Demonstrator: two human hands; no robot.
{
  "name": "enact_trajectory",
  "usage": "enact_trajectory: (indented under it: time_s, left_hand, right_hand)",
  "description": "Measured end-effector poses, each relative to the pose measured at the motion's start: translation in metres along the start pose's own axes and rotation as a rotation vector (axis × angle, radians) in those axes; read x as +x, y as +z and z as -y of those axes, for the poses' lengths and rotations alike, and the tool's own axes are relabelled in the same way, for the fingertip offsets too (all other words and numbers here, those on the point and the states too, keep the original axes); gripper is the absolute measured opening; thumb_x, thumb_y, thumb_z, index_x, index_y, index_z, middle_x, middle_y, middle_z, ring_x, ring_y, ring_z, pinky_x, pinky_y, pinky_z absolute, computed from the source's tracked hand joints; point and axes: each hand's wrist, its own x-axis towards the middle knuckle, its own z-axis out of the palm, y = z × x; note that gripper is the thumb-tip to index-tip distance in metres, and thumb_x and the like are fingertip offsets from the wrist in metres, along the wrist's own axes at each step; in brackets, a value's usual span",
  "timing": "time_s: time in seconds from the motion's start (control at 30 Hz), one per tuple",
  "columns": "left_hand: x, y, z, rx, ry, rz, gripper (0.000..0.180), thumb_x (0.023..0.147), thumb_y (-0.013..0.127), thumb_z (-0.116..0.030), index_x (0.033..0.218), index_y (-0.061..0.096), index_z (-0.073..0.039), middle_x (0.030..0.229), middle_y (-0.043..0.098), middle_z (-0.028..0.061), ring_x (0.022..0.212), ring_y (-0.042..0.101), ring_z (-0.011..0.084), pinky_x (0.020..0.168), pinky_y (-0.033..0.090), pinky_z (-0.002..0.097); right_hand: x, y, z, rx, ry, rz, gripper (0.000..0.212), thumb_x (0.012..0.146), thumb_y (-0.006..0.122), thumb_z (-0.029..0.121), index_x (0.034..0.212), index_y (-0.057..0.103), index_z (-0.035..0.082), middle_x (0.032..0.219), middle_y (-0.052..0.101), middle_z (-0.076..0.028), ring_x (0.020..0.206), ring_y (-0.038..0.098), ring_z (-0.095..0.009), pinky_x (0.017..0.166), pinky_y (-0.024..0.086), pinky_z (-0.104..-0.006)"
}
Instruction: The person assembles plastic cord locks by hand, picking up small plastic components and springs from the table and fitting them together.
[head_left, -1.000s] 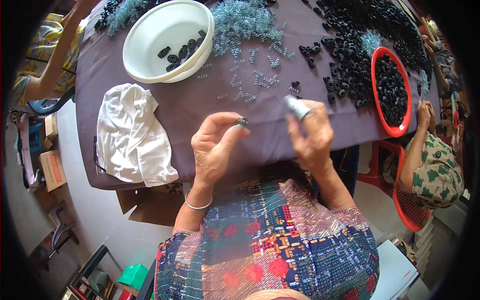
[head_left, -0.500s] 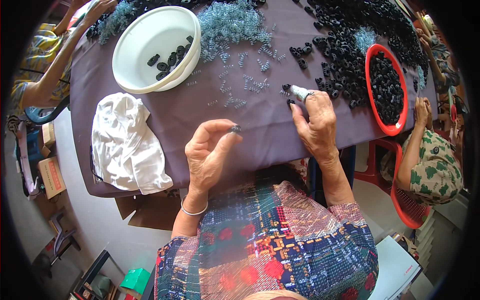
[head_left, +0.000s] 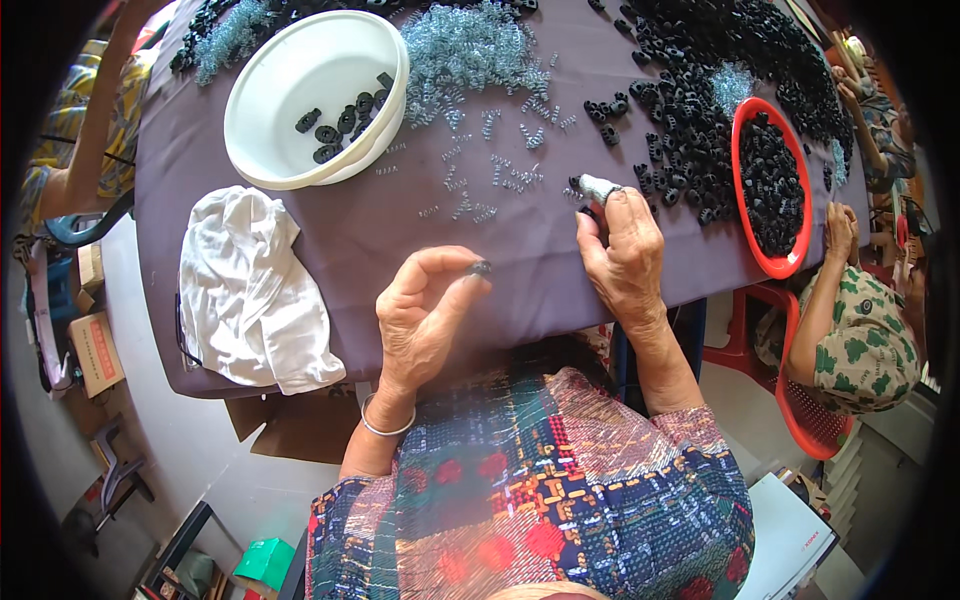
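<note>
My left hand (head_left: 425, 310), a bangle on its wrist, is raised over the near table edge. Its thumb and forefinger pinch a small black plastic piece (head_left: 480, 268). Further right, my right hand (head_left: 625, 250) is low over the cloth, with a white wrapping (head_left: 598, 188) round its forefinger. Thumb and forefinger close round another black plastic piece (head_left: 586, 211), partly hidden by them. One more dark piece shows just beyond the wrapped fingertip. Small loose metal springs (head_left: 515, 172) lie scattered on the cloth ahead of my hands.
A white bowl (head_left: 250, 110) with several black pieces stands far left, beside a spring heap (head_left: 465, 50). White cloth (head_left: 250, 290) lies left. A red basket (head_left: 740, 190) of black pieces sits right, next to a large black heap (head_left: 690, 100). Other people sit at both sides.
My right thumb has moved left and in against the black piece by the wrapped finger. My left hand keeps its pinch, hardly moved. The whole view has shifted slightly.
</note>
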Motion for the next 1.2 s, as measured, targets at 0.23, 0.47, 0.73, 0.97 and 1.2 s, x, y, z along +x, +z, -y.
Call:
enact_trajectory:
  time_s: [0.23,0.47,0.73,0.97,1.2]
  left_hand:
    - [0.0,0.0,0.001,0.009,0.016,0.005,0.015,0.087,0.062,0.006,0.102,0.061,0.003,0.1,0.064,0.0064,0.087,0.063,0.0124,0.079,0.052,0.0249]
    - [0.0,0.001,0.002,0.054,0.0,-0.027,0.015,0.087,0.062,0.007,0.102,0.061,0.003,0.099,0.064,0.0066,0.086,0.064,0.0128,0.079,0.052,0.0247]
    - [0.0,0.0,0.002,0.079,0.027,-0.01,0.016,0.088,0.063,0.004,0.103,0.06,0.004,0.099,0.064,0.0079,0.085,0.064,0.0127,0.078,0.053,0.0249]
    - [0.001,-0.002,0.003,0.065,0.022,0.004,0.017,0.088,0.064,0.001,0.105,0.06,0.004,0.101,0.063,0.0087,0.086,0.064,0.0128,0.08,0.054,0.0256]
    - [0.002,0.001,0.001,0.052,0.017,-0.033,0.017,0.088,0.064,0.002,0.105,0.06,0.004,0.097,0.066,0.0072,0.085,0.065,0.013,0.077,0.053,0.0249]
  right_hand:
    - [0.004,-0.015,0.009,0.219,0.197,-0.046,0.016,0.077,0.065,-0.007,0.091,0.061,-0.004,0.087,0.057,-0.008,0.066,0.058,-0.015,0.06,0.049,-0.0275]
    - [0.003,-0.016,0.009,0.338,0.213,-0.03,0.018,0.076,0.066,-0.007,0.093,0.062,-0.002,0.09,0.058,-0.008,0.069,0.058,-0.016,0.063,0.048,-0.0275]
    - [0.004,-0.02,0.012,0.386,0.28,0.047,0.018,0.077,0.067,-0.006,0.093,0.063,-0.001,0.081,0.062,-0.009,0.074,0.062,-0.02,0.068,0.049,-0.0288]
    - [0.002,-0.023,0.024,1.113,0.597,0.215,0.02,0.087,0.065,-0.002,0.106,0.068,0.0,0.096,0.069,-0.002,0.084,0.061,-0.005,0.075,0.049,-0.0194]
    - [0.007,-0.004,0.065,1.299,0.564,0.277,0.022,0.087,0.066,0.002,0.109,0.067,0.0,0.1,0.069,-0.003,0.09,0.061,-0.008,0.081,0.049,-0.0224]
